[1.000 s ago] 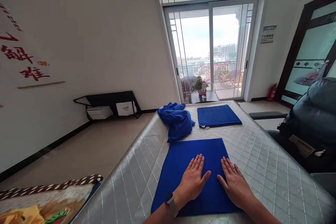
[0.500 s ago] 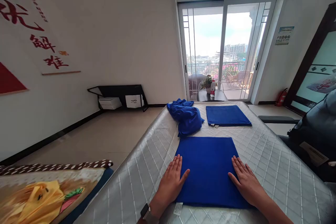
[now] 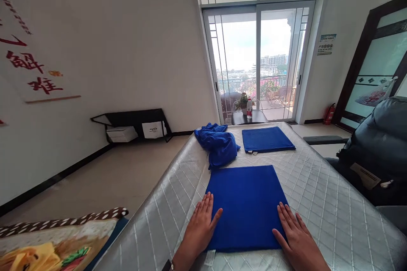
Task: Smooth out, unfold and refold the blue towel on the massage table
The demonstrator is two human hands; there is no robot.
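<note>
Silver quilted mattress [image 3: 337,203] lies under left grip [image 3: 201,222] and right grip [image 3: 294,235]. Square blue cloth [image 3: 248,203] sits flat between them. Ahead: folded blue cloth [image 3: 269,139] right, crumpled blue cloth [image 3: 222,148] left. Both grips wide, fingers straight, at the square's side edges. White tag [image 3: 210,257] near left wrist.

Hanging scroll [image 3: 34,67] on my left: I can make out 解 and 难 in big red brushwork. The notice [image 3: 324,44] on my right and the white box [image 3: 153,130] have print too (way too tiny for me to read).
</note>
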